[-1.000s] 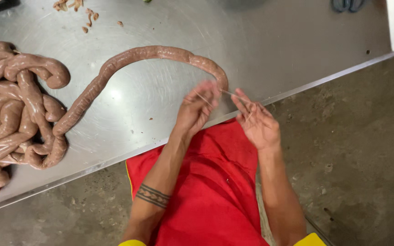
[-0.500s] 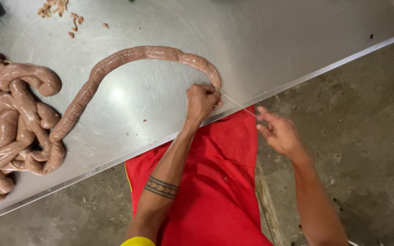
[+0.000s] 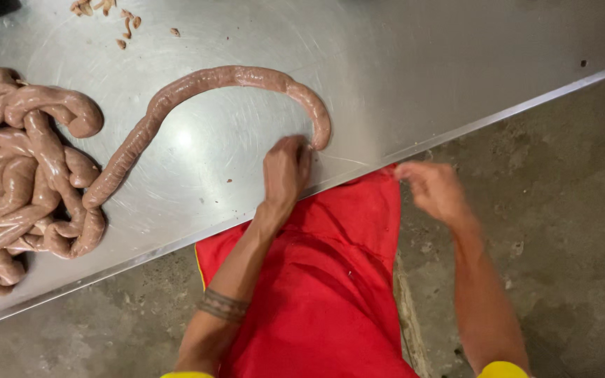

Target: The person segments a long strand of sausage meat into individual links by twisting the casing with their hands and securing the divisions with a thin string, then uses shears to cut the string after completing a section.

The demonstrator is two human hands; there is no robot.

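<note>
The sausage (image 3: 197, 87) arcs across bare steel, its near end just inside the counter (image 3: 456, 77) edge, with open room to the right and the coiled pile (image 3: 22, 175) well left. The left hand (image 3: 285, 168) bends down at the wrist, its grip pinched on that end. The right hand (image 3: 434, 189) hangs off the edge over the red apron (image 3: 330, 280), blurred, fingers together; a thin string (image 3: 348, 161) runs towards it, though I cannot tell whether they hold it.

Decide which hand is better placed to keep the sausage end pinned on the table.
Left. The left hand already rests beside the sausage end on the steel table; the right hand hangs off the edge.
</note>
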